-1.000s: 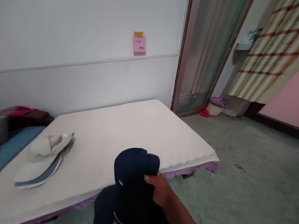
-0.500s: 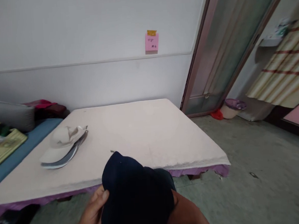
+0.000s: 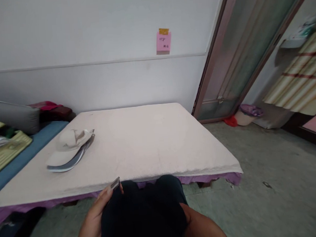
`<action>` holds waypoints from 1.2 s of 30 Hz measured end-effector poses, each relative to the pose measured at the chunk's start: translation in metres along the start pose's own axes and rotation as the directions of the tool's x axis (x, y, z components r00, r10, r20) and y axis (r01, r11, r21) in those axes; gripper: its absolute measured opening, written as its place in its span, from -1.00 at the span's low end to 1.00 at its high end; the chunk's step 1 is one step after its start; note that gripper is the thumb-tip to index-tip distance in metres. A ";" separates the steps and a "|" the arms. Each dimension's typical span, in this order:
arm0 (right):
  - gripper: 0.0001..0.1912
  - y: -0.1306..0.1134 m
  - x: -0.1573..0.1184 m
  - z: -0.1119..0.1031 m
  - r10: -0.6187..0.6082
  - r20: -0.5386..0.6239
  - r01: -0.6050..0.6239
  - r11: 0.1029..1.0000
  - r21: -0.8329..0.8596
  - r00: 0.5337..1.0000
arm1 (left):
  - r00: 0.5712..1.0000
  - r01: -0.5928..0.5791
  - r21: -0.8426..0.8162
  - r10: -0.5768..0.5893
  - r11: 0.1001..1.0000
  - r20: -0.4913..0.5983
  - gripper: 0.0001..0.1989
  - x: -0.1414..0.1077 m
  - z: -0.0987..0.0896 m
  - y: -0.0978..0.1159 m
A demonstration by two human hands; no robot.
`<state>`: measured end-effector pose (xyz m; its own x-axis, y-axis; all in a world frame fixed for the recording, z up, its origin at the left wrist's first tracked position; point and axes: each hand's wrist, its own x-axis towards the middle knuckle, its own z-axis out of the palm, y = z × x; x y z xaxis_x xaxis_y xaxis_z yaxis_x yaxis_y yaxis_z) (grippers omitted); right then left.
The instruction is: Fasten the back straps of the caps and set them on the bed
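Observation:
A dark blue cap (image 3: 143,217) is low in front of me, over my dark-clothed knees; its outline is hard to make out in shadow. My left hand (image 3: 98,214) is closed at its left side, with a small shiny grey strip (image 3: 115,183) sticking out at the fingertips. It looks like the end of the cap's strap. On the right, my right hand (image 3: 193,217) reaches behind the dark cloth, and its fingers are hidden. Several stacked caps, a white cap (image 3: 67,141) on top, lie on the left of the bed (image 3: 143,141).
Left of the bed cover are a blue mat (image 3: 38,148), a grey cushion (image 3: 14,116) and a yellow-green woven thing (image 3: 10,152). A pink note (image 3: 164,42) is taped to the wall. A bin (image 3: 245,115) stands by the sliding door (image 3: 225,56).
The dark cap has come down toward my lap and no longer rises over the bed edge. My left hand has shifted up slightly, with the grey strip at its fingers. The view has moved slightly.

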<state>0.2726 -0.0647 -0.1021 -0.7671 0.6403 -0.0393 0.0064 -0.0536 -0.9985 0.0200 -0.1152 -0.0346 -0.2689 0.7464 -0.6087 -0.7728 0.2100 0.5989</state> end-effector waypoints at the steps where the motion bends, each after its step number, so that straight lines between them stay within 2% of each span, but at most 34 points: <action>1: -0.88 -0.002 -0.001 -0.002 0.018 0.019 -0.017 0.999 -0.044 1.000 | 0.999 -0.037 0.007 0.037 0.999 -0.036 -0.84 0.000 0.002 -0.001; 3: -0.88 -0.003 -0.004 -0.006 0.033 0.084 -0.028 0.997 -0.065 0.996 | 0.996 -0.073 0.032 0.075 0.997 -0.057 -0.77 -0.001 0.002 -0.003; 4: -0.84 -0.002 -0.007 -0.009 0.036 0.115 -0.034 0.999 -0.023 0.993 | 0.994 -0.084 0.053 0.087 0.995 -0.059 -0.73 -0.001 0.002 -0.004; 7: -0.58 0.005 -0.015 -0.014 0.050 0.149 -0.091 0.955 0.281 0.988 | 0.988 -0.129 0.142 0.140 0.981 -0.069 -0.67 -0.003 -0.001 -0.007; 9: -0.39 0.010 -0.019 -0.015 0.049 0.076 -0.080 0.866 0.493 0.996 | 0.986 -0.155 0.193 0.163 0.969 -0.025 -0.67 -0.007 0.001 -0.009; 11: -0.35 0.010 -0.020 -0.014 0.047 -0.028 -0.022 0.815 0.579 0.999 | 0.985 -0.154 0.260 0.126 0.953 0.122 -0.74 -0.012 0.006 -0.010; 13: -0.48 0.005 -0.018 -0.012 0.047 -0.110 0.018 0.850 0.526 0.993 | 0.961 -0.139 0.356 0.040 0.924 0.273 -0.81 -0.018 0.013 -0.011; 15: -0.65 -0.002 -0.014 -0.009 0.058 -0.151 0.010 0.912 0.410 0.987 | 0.943 -0.113 0.422 -0.036 0.900 0.329 -0.81 -0.022 0.019 -0.012; 18: -0.74 -0.015 -0.008 -0.006 0.053 -0.188 0.012 0.945 0.327 0.981 | 0.945 -0.072 0.413 -0.071 0.908 0.321 -0.82 -0.025 0.024 -0.014; 24: -0.83 -0.036 -0.005 -0.007 -0.061 -0.245 0.118 0.968 0.223 0.968 | 0.927 -0.007 0.432 -0.156 0.902 0.341 -0.79 -0.022 0.024 -0.018; 30: -0.86 -0.051 -0.008 -0.010 -0.123 -0.260 0.164 0.976 0.143 0.958 | 0.906 -0.027 0.427 -0.158 0.904 0.392 -0.78 -0.022 0.032 -0.020; 36: -0.89 -0.066 -0.010 -0.010 -0.163 -0.293 0.201 0.974 0.104 0.942 | 0.923 -0.001 0.408 -0.156 0.913 0.352 -0.76 -0.020 0.030 -0.024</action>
<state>0.2859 -0.0598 -0.0366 -0.5361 0.8362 0.1154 -0.2150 -0.0031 -0.9766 0.0611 -0.1161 -0.0210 0.0750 0.8785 -0.4719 -0.4708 0.4483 0.7598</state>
